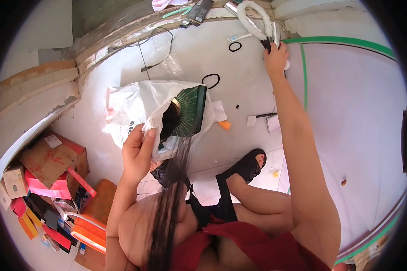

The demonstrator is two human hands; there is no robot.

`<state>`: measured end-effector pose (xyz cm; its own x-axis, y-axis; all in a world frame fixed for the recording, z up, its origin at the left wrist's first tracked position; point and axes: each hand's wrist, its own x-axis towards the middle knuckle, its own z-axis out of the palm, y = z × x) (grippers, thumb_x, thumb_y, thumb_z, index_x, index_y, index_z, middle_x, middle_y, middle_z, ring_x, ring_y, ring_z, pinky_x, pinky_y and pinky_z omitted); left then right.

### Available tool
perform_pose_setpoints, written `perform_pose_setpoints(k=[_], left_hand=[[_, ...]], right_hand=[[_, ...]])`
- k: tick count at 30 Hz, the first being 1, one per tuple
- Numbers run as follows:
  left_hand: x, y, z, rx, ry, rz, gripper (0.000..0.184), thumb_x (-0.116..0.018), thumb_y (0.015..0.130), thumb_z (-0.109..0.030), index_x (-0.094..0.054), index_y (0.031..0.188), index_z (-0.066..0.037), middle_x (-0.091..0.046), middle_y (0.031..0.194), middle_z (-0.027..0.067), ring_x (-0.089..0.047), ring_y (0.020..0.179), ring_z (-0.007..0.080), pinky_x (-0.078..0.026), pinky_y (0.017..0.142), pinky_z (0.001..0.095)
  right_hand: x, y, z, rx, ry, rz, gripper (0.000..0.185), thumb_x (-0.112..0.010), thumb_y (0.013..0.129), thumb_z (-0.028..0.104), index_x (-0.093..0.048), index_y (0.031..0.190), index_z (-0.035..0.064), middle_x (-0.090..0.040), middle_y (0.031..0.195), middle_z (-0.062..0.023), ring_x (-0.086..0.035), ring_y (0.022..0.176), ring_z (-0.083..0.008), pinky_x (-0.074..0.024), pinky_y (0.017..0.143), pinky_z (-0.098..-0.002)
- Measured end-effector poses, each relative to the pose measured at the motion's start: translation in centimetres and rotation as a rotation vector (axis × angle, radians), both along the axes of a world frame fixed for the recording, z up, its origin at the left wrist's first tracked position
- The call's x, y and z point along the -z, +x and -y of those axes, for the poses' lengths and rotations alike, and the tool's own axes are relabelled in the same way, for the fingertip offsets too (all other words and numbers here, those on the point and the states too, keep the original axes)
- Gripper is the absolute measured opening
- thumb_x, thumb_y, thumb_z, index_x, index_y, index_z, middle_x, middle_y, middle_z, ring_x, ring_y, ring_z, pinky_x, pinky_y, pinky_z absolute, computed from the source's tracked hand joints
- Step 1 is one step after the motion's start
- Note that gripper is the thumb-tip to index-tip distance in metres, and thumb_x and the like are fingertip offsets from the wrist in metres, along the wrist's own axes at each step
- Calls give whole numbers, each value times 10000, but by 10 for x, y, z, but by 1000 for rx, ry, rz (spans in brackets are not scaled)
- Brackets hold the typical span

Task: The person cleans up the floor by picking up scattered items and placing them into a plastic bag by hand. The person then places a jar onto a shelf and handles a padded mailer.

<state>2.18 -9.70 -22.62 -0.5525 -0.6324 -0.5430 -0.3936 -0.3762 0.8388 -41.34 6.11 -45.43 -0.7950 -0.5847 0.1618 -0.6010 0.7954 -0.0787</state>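
Head view: black loops [219, 80] and a cable [144, 69] lie beyond the bag; a cardboard box [54, 156] sits left, and dark hair [167, 212] hangs across the near middle. Printing on the white plastic bag [138, 101], left of centre, is illegible. It holds a green box [195, 110]; the left hand [138, 153] pinches its edge, thumb against fingers. Far right, the right hand [276, 58] meets a fluffy white loop [263, 17]; I cannot tell whether its fingers grip.

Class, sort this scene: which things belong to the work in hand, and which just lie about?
In use, apparently:
- white plastic bag, gripped by left hand
- dark green box, partly inside
- white fluffy ring, near right hand

Lying about:
- thin black cable
- crumpled clear plastic
- brown cardboard box
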Motion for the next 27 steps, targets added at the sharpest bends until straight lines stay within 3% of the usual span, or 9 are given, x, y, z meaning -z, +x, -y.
perform_pose_setpoints(k=[4, 10, 14, 17, 18, 19, 20, 24, 27], left_hand=[[7, -2, 0, 33, -42, 5, 207, -519, 955, -163, -552, 1053, 17, -554, 691, -18, -439, 545, 13, -341, 469, 177], [16, -2, 1, -20, 31, -59, 201, -515, 956, -156, -554, 1061, 11, -569, 756, -23, -470, 660, 15, -380, 570, 173], [12, -2, 4, -72, 5, -85, 198, -521, 953, -151, -550, 1065, 11, -573, 780, -31, -462, 670, 7, -371, 566, 170], [13, -5, 3, -106, -27, -104, 205, -521, 954, -153, -548, 1073, 12, -573, 776, -28, -462, 657, 7, -363, 547, 172], [12, -5, 2, -113, -24, -111, 205, -521, 954, -153, -548, 1073, 12, -573, 776, -28, -462, 657, 7, -363, 547, 172], [10, -6, 2, -102, -33, -91, 209, -518, 955, -151, -544, 1081, 14, -577, 776, -23, -469, 654, 10, -368, 551, 170], [8, -6, 2, -95, -45, -71, 212, -514, 957, -149, -540, 1089, 15, -581, 777, -18, -476, 651, 13, -373, 554, 167], [4, -1, 8, -130, -122, -74, 214, -503, 961, -140, -534, 1104, 16, -602, 793, -2, -504, 667, 19, -394, 580, 162], [0, 9, 15, -263, -24, -177, 204, -503, 960, -131, -525, 1103, 13, -627, 832, 16, -541, 713, 25, -428, 614, 171]], right_hand=[[-11, 28, -13, 74, -310, 266, 323, -686, 710, 118, -558, 1005, 91, -458, 1191, -170, -451, 1055, -351, -425, 861, -406], [-38, 60, -30, 92, -552, 292, 305, -631, 690, 54, -521, 975, 58, -571, 896, -107, -520, 906, -261, -424, 820, -365], [-131, 140, -37, 75, -614, 1063, 289, -621, 715, 17, -517, 979, 70, -569, 874, -39, -554, 678, -94, -466, 571, -257], [-175, 186, -31, -139, -351, 1725, 299, -628, 755, -10, -550, 1028, 87, -592, 912, -26, -578, 673, -79, -476, 558, -232], [-176, 198, -22, -293, -285, 1870, 302, -637, 772, 10, -578, 1060, 78, -593, 995, -53, -604, 806, -117, -501, 631, -248], [-169, 217, -12, -628, -392, 1654, 310, -643, 792, 51, -590, 1096, 80, -550, 1138, -94, -565, 1011, -169, -513, 749, -277], [-170, 232, 1, -608, -286, 1710, 350, -667, 794, 93, -589, 1135, 95, -473, 1261, -138, -484, 1151, -222, -496, 844, -304], [-165, 269, 55, -688, -365, 1617, 508, -640, 811, 65, -480, 1287, 133, -318, 1368, -185, -463, 1181, -320, -460, 932, -363], [-149, 263, 80, -723, -401, 1472, 419, -642, 802, 35, -509, 1195, 94, -493, 1198, -136, -537, 1005, -256, -482, 803, -327]])
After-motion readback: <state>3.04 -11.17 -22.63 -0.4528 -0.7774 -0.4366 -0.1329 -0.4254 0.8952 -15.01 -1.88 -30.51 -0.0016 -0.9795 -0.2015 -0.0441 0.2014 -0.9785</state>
